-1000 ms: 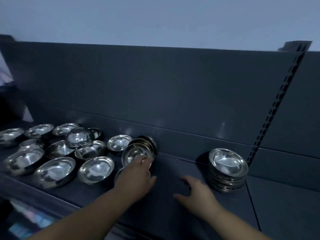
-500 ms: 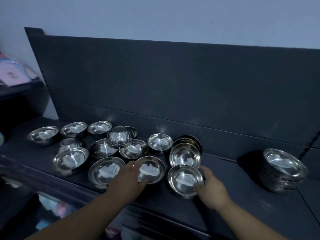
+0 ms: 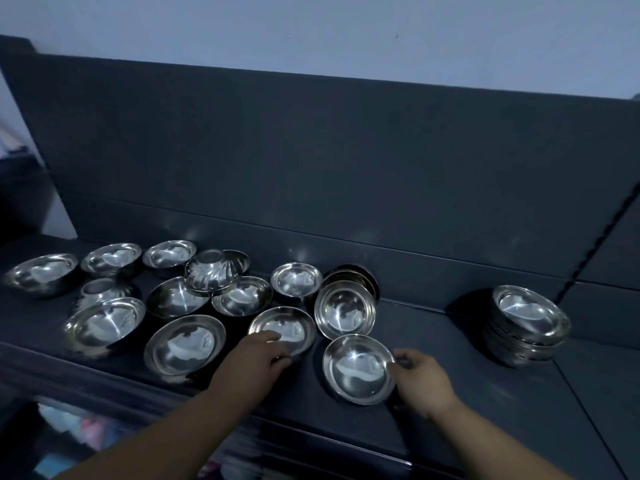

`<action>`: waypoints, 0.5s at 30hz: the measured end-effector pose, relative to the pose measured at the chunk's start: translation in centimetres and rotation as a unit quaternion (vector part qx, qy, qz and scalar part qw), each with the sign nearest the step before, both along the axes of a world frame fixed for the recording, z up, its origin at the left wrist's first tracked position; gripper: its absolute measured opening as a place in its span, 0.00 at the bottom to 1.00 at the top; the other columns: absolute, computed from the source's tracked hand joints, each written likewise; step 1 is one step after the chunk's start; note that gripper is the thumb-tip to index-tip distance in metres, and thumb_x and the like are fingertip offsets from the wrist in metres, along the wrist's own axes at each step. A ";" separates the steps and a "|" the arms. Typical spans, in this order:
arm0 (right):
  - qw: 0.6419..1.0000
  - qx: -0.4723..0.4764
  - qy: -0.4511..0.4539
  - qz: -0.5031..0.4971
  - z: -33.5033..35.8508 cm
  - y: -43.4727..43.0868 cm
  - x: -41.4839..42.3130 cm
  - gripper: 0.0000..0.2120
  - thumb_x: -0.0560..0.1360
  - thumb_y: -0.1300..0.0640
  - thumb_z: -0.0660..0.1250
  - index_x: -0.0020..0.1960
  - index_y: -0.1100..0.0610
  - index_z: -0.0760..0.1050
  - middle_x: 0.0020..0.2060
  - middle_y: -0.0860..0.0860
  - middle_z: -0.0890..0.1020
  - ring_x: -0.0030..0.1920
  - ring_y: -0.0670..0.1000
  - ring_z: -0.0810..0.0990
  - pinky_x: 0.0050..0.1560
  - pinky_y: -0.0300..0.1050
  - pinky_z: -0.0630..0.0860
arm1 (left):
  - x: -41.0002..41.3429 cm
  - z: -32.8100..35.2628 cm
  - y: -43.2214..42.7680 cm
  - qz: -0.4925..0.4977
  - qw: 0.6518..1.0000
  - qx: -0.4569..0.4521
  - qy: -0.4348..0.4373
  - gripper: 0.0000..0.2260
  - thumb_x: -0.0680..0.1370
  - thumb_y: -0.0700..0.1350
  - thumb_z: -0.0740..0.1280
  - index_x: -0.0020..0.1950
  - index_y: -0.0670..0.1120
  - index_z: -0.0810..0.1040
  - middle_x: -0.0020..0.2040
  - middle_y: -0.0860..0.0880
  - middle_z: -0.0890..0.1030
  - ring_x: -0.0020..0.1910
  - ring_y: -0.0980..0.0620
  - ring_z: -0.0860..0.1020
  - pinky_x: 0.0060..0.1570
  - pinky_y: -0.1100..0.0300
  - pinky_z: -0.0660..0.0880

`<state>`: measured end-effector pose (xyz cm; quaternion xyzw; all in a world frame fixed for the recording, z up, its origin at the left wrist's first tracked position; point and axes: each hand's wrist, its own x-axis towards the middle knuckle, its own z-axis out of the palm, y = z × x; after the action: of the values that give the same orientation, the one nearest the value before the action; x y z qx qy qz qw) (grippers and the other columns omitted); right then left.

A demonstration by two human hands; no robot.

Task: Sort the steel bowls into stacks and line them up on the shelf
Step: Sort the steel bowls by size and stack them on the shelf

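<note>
Many loose steel bowls lie spread over the left half of the dark shelf (image 3: 433,341). My left hand (image 3: 254,358) grips the near rim of a shallow bowl (image 3: 287,327) in the middle. My right hand (image 3: 420,379) pinches the right rim of another shallow bowl (image 3: 356,368) close to the front edge. Behind these, a tipped stack of bowls (image 3: 346,306) leans against the back panel. A neat upright stack of bowls (image 3: 526,323) stands at the right. One ribbed bowl (image 3: 211,273) sits upside down on others.
The shelf's back panel (image 3: 311,168) rises right behind the bowls. A slotted upright post (image 3: 602,237) runs at the far right. Bare shelf surface lies between the tipped stack and the right stack. Below the front edge, coloured items (image 3: 69,431) show on a lower level.
The view has swung left. My left hand moved from the tipped stack to the middle bowl's rim, and my right hand came off the bare shelf and took the front bowl's rim.
</note>
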<state>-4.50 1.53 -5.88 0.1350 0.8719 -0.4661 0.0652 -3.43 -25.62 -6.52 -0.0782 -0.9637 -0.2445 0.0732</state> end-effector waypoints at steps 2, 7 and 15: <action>0.998 -0.056 -0.022 0.012 -0.2 0.2 -0.1 0.07 0.73 0.52 0.70 0.50 0.54 0.80 0.39 0.51 0.84 0.32 0.51 0.82 0.32 0.49 0.83 | 0.0 0.2 0.7 0.028 0.998 0.042 0.041 0.08 0.77 0.48 0.68 0.54 0.50 0.84 0.62 0.50 0.78 0.60 0.54 0.76 0.57 0.70 0.64; 0.995 -0.086 -0.016 0.045 -0.2 1.0 -1.1 0.09 0.76 0.49 0.67 0.44 0.54 0.81 0.32 0.51 0.83 0.32 0.54 0.81 0.38 0.52 0.82 | 1.0 1.9 2.9 0.029 0.982 0.108 0.153 0.06 0.74 0.43 0.72 0.51 0.47 0.85 0.54 0.52 0.79 0.53 0.55 0.78 0.56 0.65 0.70; 0.994 -0.098 0.036 0.013 1.7 2.9 -4.1 0.15 0.76 0.43 0.64 0.45 0.54 0.80 0.44 0.54 0.86 0.47 0.56 0.84 0.56 0.58 0.79 | 1.9 1.8 6.0 -0.174 0.974 0.039 0.140 0.06 0.74 0.47 0.72 0.48 0.48 0.85 0.58 0.51 0.79 0.54 0.59 0.76 0.56 0.68 0.72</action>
<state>-8.56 4.42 -4.21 0.0997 0.8256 -0.5529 0.0529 -1.57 -19.67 -4.70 -0.2750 -0.9054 -0.2776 0.1663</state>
